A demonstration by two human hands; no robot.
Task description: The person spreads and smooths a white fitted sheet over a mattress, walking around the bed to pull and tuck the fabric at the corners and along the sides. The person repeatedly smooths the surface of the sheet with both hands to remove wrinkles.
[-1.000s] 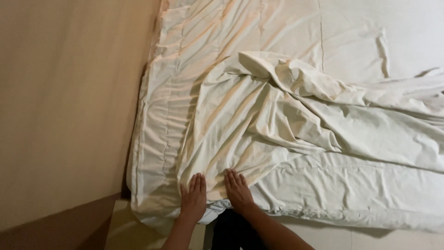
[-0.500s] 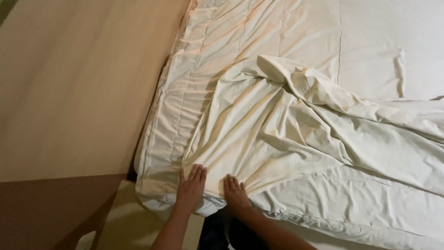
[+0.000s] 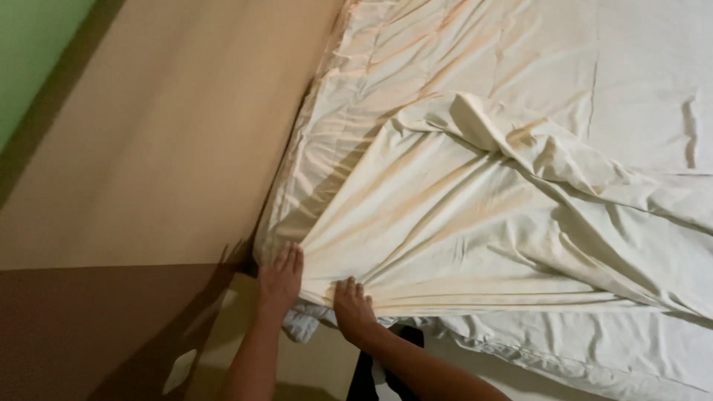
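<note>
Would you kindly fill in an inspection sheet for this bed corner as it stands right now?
Surface: mattress under a smooth cream fitted cover, set against the wall.
Job's things: loose cream sheet, wrinkled, creases fanning out from the near corner.
Clutter: nothing seen.
Hands: left hand flat on the mattress corner; right hand pressing on the gathered sheet edge; whether either grips cloth cannot be told.
Cables: nothing seen.
Surroundings: beige wall with a brown lower band and a green strip at top left; pale floor.
</note>
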